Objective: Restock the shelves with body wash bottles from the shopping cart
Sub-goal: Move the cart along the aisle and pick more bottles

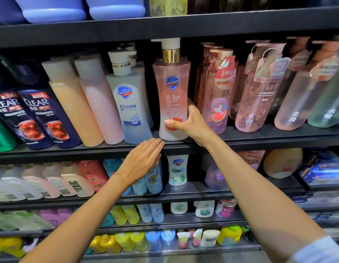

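A tall pink Safeguard body wash bottle [171, 88] with a gold collar and white pump stands upright on the dark shelf [260, 138], between a blue-white Safeguard bottle [129, 103] and pink Lux bottles [217, 95]. My right hand [189, 124] grips its lower part, thumb across the front, fingers behind. My left hand [142, 160] is flat with straight fingers, fingertips at the shelf's front edge just below the bottle, holding nothing. The shopping cart is out of view.
The same shelf carries orange and pink bottles [83, 107] and dark Clear shampoo bottles [39, 118] at left, with more pink bottles [260, 95] at right. The shelf above sits close over the pump. Lower shelves hold several smaller bottles [177, 169].
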{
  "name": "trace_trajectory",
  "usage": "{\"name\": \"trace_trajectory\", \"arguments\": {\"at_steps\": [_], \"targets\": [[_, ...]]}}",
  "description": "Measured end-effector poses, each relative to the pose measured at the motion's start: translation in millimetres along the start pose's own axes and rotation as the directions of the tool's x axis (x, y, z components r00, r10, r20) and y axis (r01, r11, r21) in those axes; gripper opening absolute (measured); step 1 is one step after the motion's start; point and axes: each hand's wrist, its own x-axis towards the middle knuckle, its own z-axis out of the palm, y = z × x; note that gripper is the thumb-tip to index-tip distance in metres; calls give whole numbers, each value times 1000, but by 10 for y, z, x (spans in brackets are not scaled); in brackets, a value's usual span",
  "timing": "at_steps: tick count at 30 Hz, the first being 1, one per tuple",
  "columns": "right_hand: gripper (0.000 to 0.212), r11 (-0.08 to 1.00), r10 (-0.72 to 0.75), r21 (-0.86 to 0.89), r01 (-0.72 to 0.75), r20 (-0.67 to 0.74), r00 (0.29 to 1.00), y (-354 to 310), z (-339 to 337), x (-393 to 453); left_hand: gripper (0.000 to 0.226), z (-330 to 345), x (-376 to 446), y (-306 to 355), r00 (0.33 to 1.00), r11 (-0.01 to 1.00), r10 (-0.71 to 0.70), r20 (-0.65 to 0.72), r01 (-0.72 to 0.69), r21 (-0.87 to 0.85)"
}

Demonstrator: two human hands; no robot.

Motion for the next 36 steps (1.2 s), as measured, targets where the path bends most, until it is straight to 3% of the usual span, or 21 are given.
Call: {"name": "trace_trajectory", "arguments": {"at_steps": [8, 12, 14, 18, 21, 24, 29, 31, 33, 36], "targets": [[46, 999, 38, -31, -36, 56, 998, -82, -9, -56, 34, -102, 43, 45, 998, 999, -45, 53, 46, -20], [68, 980, 5, -197, -22, -86, 996, -244, 29, -410, 34, -335, 93, 261, 973, 966, -221, 64, 227, -121], [66, 973, -55, -232, 10, -189, 980, -257, 13, -786, 35, -475, 93, 492, 943, 918, -322, 90, 334, -214], [44, 953, -69, -304, -9, -245, 967, 52, -265, -1825, 28, -647, 37, 1260, 874, 741, -437, 214, 485, -464], [39, 931, 69, -328, -161, -273, 960, 377, -689, -2669, 28, -710, 88, 1985, 712, 392, -536, 454, 686, -613], [36, 868, 232, -358, -344, -319, 919, 531, -1210, -3473, 35, -767, 261, 2751, 564, 108, -435, 702, 807, -581], [34, 800, 387, -227, -556, -513, 766, 593, -2086, -4594, 35, -816, 720, 4088, 561, -78, -202, 803, 808, -584], [34, 774, 447, -143, -617, -567, 692, 585, -2460, -4998, 37, -827, 903, 4598, 513, -186, -107, 852, 831, -524], [35, 754, 487, -73, -653, -605, 630, 565, -2877, -5377, 38, -827, 1082, 5076, 485, -225, -25, 874, 850, -477], [35, 734, 495, -16, -678, -672, 551, 538, -3500, -5882, 41, -803, 1407, 5713, 476, -194, 51, 878, 867, -459]]}}
